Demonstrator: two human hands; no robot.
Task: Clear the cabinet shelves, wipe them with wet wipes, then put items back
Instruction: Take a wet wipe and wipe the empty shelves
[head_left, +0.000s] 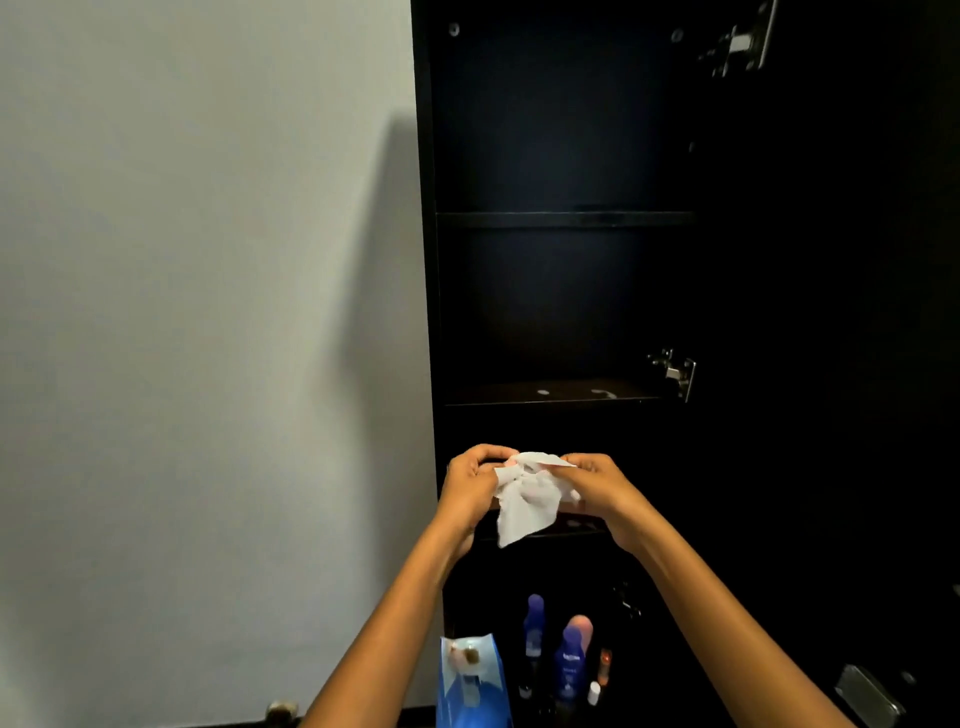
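A crumpled white wet wipe (527, 501) hangs between my two hands in front of the dark cabinet (561, 291). My left hand (470, 486) pinches its left edge and my right hand (605, 491) grips its right side. Both hands are held just below the lower bare shelf (550, 395), which carries a few pale smears. The upper shelf (566, 218) is bare too. Below my arms stand a blue wet-wipe pack (470, 686) and several bottles (569, 665).
A plain white wall (208, 312) fills the left half. The cabinet door stands open to the right, with metal hinges (675, 371) on the cabinet's right side. A small metal object (867, 693) lies low at the right.
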